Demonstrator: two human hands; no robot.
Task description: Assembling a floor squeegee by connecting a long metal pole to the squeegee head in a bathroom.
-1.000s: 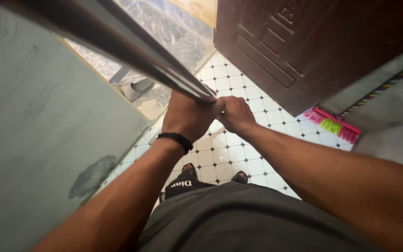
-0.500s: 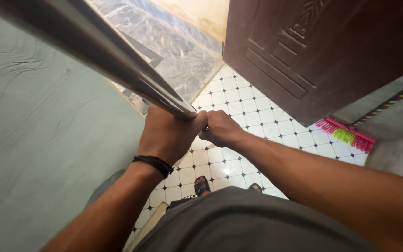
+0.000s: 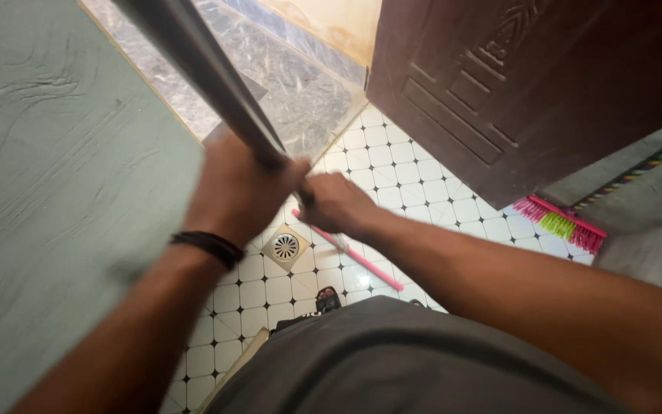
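The long pole (image 3: pixel 208 73) looked like smooth, shiny metal, dark grey with a soft gleam along it. The floor (image 3: pixel 430 192) was made of glossy white tiles with little black dots, and light bounced off them. The round drain cover (image 3: pixel 286 246) looked like shiny metal with small holes. The door (image 3: pixel 515 84) was dark brown wood with carved lines and a dull shine. The green wall (image 3: pixel 55 207) was painted, matt and a bit rough, with wavy brush marks. The broom (image 3: pixel 563 222) had bright pink and green plastic bristles. The wristband (image 3: pixel 208 247) looked like black woven cord. The shirt (image 3: pixel 392 360) was soft grey cloth.
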